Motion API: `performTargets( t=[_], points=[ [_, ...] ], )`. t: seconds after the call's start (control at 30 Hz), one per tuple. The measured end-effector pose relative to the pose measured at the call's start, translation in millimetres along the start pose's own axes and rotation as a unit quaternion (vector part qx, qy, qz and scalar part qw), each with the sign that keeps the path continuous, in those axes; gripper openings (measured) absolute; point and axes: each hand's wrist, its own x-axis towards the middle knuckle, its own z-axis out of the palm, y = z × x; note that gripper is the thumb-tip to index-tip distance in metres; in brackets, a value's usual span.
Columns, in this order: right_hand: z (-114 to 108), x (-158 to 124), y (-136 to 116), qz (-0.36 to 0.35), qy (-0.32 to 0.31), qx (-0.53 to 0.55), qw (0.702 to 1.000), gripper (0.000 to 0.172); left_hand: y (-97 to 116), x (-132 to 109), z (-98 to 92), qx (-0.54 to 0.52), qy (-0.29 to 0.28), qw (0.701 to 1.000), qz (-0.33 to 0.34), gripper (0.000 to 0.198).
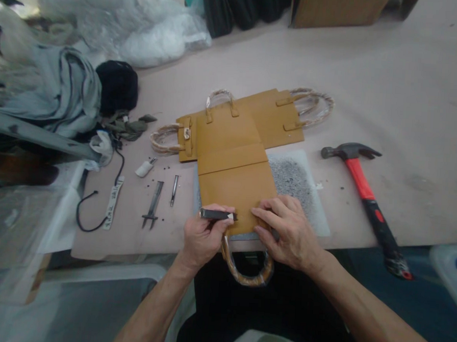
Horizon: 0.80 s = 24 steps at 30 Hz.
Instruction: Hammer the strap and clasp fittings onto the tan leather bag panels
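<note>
In my left hand is a short dark bar-shaped hand tool, pinched with its tip low over a tan leather bag panel. A pale mark shows near that tip; the exact kind of tool is unclear. My right hand rests on the panel's right side, fingers apart and fingertips on the leather. Between my hands a wrapped bag handle hangs over the table's front edge. More tan leather panels with plastic-wrapped handles lie behind. Beneath the panel is a speckled, pitted board.
A claw hammer with a red and black grip lies at right, its end past the table edge. Left are a two-pronged metal punch, a thin metal punch and a small white bottle. Plastic wrap and a cardboard box sit behind.
</note>
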Motion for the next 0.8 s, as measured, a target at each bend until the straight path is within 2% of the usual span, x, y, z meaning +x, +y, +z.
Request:
performTargets(
  t=[0.3,0.6,0.8],
  points=[
    [-0.4,-1.1,0.7,0.006,-0.007,-0.002,1.000,0.021,3.2,1.7,2.5,0.013,0.005,1.000,0.025,0.008],
    [-0.2,-1.6,0.9,0.014,-0.008,-0.002,1.000,0.021,-3.9,-5.7,3.1,-0.012,-0.007,0.999,0.034,0.015],
    [-0.3,-1.7,0.3,0.015,-0.013,-0.004,1.000,0.021,0.1,0.0,3.1,0.007,-0.009,0.999,0.030,0.009]
  ],
)
